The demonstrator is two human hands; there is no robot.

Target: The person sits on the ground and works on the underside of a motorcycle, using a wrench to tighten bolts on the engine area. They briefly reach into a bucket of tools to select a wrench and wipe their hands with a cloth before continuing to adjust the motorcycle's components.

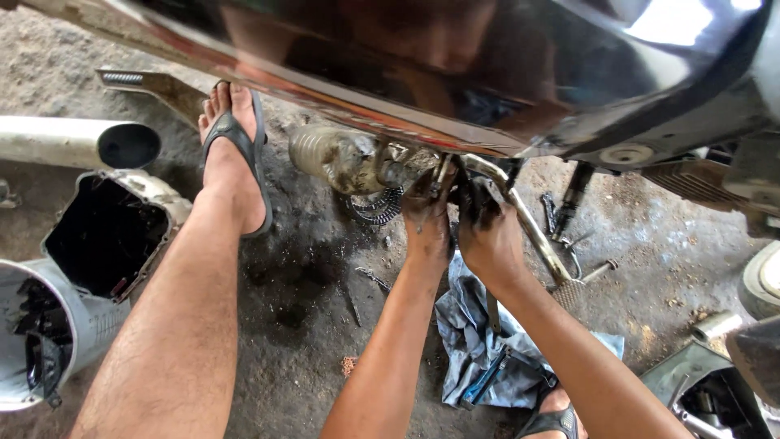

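I crouch beside a motorcycle (455,73), looking past its glossy dark body panel. Both my hands reach under it, black with grease. My left hand (428,213) is closed around a thin metal tool or part that points up into the underside. My right hand (485,228) grips close beside it, next to a chrome pedal lever (532,228). What the fingers of my right hand hold is hidden. A dirty clear plastic bottle (333,156) lies on the ground just left of my hands.
My left leg and sandalled foot (231,154) stretch over oil-stained concrete. A grey rag with a blue-handled tool (487,358) lies under my arms. Metal pipe (77,142), open engine cover (114,232) and plastic housing (41,333) are at left. Bolts lie at right.
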